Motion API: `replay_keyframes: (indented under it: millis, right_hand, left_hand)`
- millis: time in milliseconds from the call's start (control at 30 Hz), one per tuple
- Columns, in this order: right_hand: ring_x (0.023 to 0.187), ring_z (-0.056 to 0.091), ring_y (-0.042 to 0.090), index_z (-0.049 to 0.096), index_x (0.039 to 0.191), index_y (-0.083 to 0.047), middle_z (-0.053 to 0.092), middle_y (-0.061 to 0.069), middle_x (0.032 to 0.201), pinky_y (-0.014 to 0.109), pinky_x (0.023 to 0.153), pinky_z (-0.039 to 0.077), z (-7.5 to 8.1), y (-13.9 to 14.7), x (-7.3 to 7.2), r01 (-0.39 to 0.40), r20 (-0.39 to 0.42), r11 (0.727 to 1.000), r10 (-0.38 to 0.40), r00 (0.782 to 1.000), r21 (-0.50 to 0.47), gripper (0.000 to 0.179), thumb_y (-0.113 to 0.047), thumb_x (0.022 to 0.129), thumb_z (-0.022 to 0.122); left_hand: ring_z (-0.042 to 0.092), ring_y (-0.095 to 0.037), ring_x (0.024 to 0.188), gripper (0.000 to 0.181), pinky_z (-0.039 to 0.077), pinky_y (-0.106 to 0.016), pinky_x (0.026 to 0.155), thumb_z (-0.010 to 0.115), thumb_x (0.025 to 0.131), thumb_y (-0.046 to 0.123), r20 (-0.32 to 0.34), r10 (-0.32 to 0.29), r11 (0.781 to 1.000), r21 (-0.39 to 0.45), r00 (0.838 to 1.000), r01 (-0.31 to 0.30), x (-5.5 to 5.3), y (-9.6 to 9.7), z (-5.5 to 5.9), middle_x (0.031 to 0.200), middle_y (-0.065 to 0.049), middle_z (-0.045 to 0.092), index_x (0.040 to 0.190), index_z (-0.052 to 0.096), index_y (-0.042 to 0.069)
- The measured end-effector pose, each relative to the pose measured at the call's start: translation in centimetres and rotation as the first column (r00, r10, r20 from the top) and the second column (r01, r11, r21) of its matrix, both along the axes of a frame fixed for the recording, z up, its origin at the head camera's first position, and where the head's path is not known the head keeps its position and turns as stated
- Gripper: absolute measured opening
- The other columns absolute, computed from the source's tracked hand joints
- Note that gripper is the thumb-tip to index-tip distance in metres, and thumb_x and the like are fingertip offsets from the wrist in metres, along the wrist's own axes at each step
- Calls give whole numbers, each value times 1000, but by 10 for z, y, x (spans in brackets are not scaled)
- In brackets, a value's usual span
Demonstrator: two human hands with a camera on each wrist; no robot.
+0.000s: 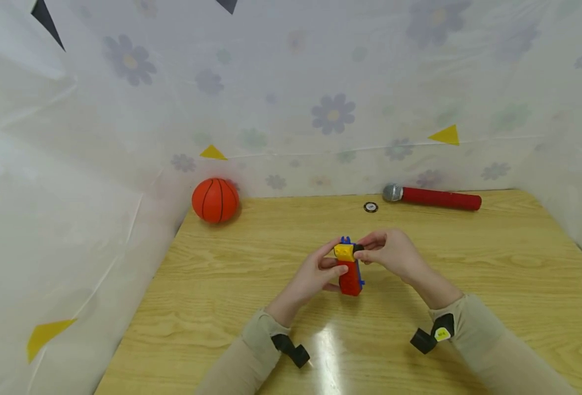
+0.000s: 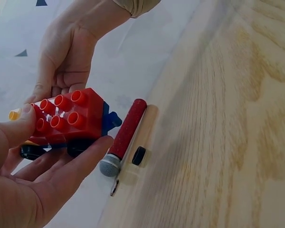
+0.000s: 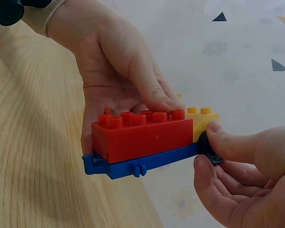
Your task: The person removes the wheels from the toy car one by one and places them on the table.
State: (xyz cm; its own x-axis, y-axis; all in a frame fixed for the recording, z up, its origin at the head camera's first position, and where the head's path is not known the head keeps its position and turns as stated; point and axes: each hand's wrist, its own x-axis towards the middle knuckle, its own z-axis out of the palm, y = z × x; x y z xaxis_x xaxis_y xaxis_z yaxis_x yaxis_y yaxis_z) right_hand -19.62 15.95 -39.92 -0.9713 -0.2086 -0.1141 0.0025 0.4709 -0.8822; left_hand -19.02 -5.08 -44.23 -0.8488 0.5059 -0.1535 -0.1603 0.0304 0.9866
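A toy block car is held above the wooden table between both hands. Its red studded block [image 3: 142,142] and yellow block [image 1: 344,252] sit on a blue wheeled base [image 3: 156,157]. My left hand [image 1: 313,277] grips the red block, thumb on the studded face and fingers along the far side. With thumb and fingers, my right hand [image 1: 390,255] pinches a black wheel [image 3: 210,149] at the base's side beside the yellow block. A bare blue peg [image 3: 140,170] sticks out farther along that side. Black wheels [image 2: 78,146] show on the opposite side.
A loose black wheel-like ring [image 2: 138,155] stands on the table [image 1: 197,307] near the red microphone [image 1: 439,198]. A round black-and-white chip [image 1: 370,207] lies by the microphone's head. An orange basketball [image 1: 215,201] rests at the back left, against the flowered sheet [image 1: 291,109].
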Motion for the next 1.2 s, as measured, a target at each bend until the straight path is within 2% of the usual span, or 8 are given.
replay_keyframes:
  millis: [500,800,900,1100,1200]
  right_hand:
    - [79,70,16,68,114,6,74,13,97,43,82,61,-1,1,2,30,13,999,-29,999,-41,35,-17,89,75]
    - [80,72,17,67,115,7,75,12,97,45,84,60,-3,2,3,50,21,997,-49,999,-67,38,-18,88,76]
    - [79,71,17,68,114,6,74,13,97,42,82,61,-2,1,3,61,4,996,-61,998,-57,37,-19,88,77]
    - [72,69,17,71,101,-2,74,9,88,29,63,57,2,4,5,148,-126,987,-140,982,56,32,-27,84,81]
    - [75,71,17,71,103,-2,76,8,88,26,67,57,4,8,5,154,-124,988,-150,981,20,32,-28,86,79]
  left_hand:
    - [66,-34,114,62,62,-48,76,59,99,8,-8,36,999,3,999,-36,4,4,1,133,-20,63,153,37,29]
    - [66,-33,115,63,62,-45,75,58,99,8,-30,45,999,-4,999,-45,6,5,1,133,-20,62,154,35,26]
    - [66,-34,115,63,62,-48,76,58,99,8,-25,57,998,1,998,-57,5,6,0,133,-20,62,154,35,28]
    - [69,-34,108,64,61,-51,75,62,97,9,-56,154,987,-25,986,-156,0,3,-4,129,-20,65,154,37,26]
    - [67,-35,112,64,60,-54,77,62,97,9,-39,163,987,-1,986,-163,-2,0,-5,132,-20,63,154,36,26]
